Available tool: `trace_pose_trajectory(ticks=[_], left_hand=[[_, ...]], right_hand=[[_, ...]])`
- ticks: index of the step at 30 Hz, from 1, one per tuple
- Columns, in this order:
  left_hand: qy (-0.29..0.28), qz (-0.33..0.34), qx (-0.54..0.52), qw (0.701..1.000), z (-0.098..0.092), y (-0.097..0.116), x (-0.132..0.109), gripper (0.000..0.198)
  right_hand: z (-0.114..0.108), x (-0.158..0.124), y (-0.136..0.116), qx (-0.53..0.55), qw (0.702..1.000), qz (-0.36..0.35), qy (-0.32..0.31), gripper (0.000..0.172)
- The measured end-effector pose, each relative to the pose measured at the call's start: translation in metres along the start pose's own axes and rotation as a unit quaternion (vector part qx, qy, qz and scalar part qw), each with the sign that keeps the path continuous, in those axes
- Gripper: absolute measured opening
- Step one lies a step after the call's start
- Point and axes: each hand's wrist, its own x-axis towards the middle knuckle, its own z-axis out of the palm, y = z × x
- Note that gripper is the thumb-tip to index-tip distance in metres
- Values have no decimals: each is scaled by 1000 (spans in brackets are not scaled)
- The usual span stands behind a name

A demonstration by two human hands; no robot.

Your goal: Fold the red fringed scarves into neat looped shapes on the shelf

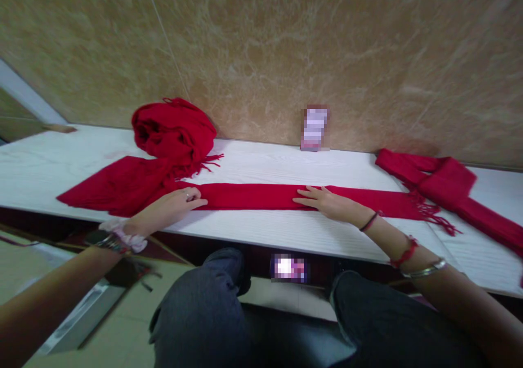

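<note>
A long red scarf (253, 196), folded into a narrow flat strip, lies along the front of the white tabletop. Its fringed end points right. At the strip's left part is my left hand (183, 203), its fingers bent and closed on the cloth. My right hand (333, 203) rests palm down farther right on the strip, fingers stretched out and spread. Left of my left hand, loose red cloth (118, 185) spreads out in a wider, unfolded piece. Behind it sits a bunched heap of red fabric (175, 128) with fringe at its lower right.
Another red scarf (445, 185) lies loosely folded on the right of the white table (265, 164). A pixelated phone-like object (314, 128) leans on the tiled wall (253, 57). My knees are under the table's front edge, near another blurred, glowing object (288, 268).
</note>
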Motion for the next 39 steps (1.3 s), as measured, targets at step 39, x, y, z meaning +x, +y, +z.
trace_pose_trajectory(ticks=[39], left_hand=[[23, -66, -57, 996, -27, 135, 123, 47]], right_hand=[[-14, 43, -32, 79, 990, 96, 69, 50]])
